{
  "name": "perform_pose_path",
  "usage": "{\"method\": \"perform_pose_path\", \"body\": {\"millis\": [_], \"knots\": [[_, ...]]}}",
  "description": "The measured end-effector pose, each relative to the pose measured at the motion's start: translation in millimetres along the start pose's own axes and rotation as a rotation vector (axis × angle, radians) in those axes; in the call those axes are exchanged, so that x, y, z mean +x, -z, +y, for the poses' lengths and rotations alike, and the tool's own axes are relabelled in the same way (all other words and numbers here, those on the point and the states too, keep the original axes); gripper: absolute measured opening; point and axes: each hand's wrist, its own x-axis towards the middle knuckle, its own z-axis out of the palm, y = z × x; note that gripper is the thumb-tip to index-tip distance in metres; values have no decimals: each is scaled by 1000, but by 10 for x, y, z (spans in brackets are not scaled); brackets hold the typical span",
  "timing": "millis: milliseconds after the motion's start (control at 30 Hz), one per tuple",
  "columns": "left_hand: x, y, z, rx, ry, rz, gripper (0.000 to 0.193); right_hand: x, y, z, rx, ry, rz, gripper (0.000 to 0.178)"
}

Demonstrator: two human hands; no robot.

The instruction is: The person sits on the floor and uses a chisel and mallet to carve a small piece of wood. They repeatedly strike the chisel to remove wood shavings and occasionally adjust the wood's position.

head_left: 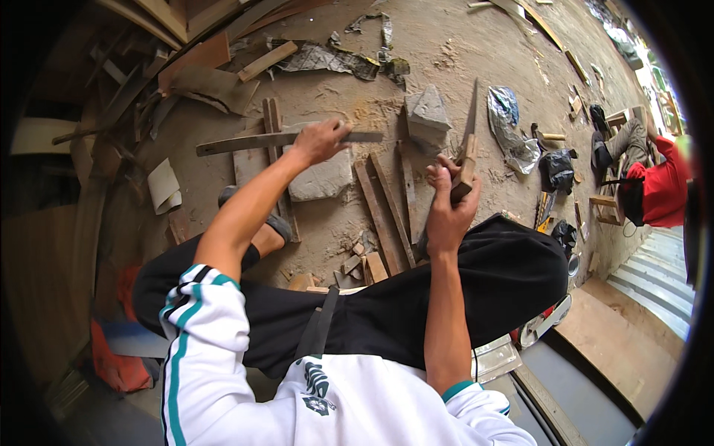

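My left hand (320, 143) is closed around a long, flat grey metal blade (249, 143), held crosswise. One end of the blade has a small hole. Beneath it lies a pale grey stone slab (321, 178) on the ground. My right hand (451, 212) grips a block-like wooden handle (466, 169). From that handle a long, narrow, tapering metal blade (474, 108) points away from me. Just left of this blade stands a chunky grey stone block (427, 115). The two tools are apart.
Wooden strips (378, 204) and offcuts (374, 266) lie between my legs. A crumpled silver plastic bag (513, 134) and a black bag (558, 169) are on the right. Planks (197, 59) crowd the far left. A person in red (664, 186) sits at far right.
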Motion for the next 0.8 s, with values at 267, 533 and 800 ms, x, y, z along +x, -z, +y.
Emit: {"method": "perform_pose_path", "body": {"millis": [267,533,800], "knots": [[-358,-998,89,12,503,-326,32,-494,126,-309,0,-176,-108,22],[-214,-1128,145,-182,761,-547,43,-458,129,-438,-36,-230,-244,25],[-162,-1312,140,-206,749,-506,53,-455,124,-150,-451,-262,-479,46]]}}
